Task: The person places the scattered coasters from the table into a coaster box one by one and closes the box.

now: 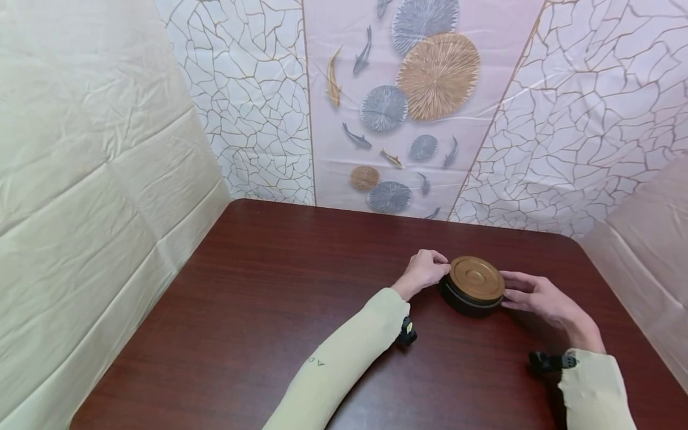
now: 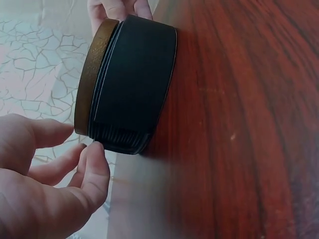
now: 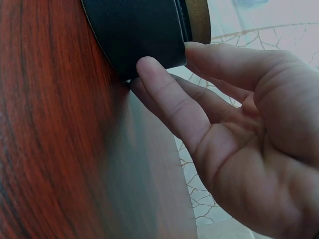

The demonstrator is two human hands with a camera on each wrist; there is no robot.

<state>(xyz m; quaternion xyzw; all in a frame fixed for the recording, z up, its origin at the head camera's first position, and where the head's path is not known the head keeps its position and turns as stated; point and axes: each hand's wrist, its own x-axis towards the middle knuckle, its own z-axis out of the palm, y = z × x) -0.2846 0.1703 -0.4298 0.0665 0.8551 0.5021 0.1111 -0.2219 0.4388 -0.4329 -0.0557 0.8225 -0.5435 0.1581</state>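
Observation:
A round black container (image 1: 467,303) with a brown disc-shaped lid (image 1: 476,278) on top stands toward the right of the table. Concentric rings mark the lid. On its left side, my left hand (image 1: 426,270) grips the edge with bent fingers. The left wrist view shows the thumb at the rim of the lid (image 2: 92,82) and fingertips by a ridged patch on the black wall (image 2: 132,82). Across from it, my right hand (image 1: 545,298) touches the container's right side with fairly straight fingers. In the right wrist view its thumb meets the seam beneath the lid (image 3: 200,22).
The dark red-brown wooden table (image 1: 258,298) extends to the left and front of the container. Behind it hangs a patterned cloth (image 1: 258,107) with fish and round leaves. A pale cloth wall (image 1: 97,197) runs along the left. Both sleeves carry small black wrist cameras (image 1: 407,332).

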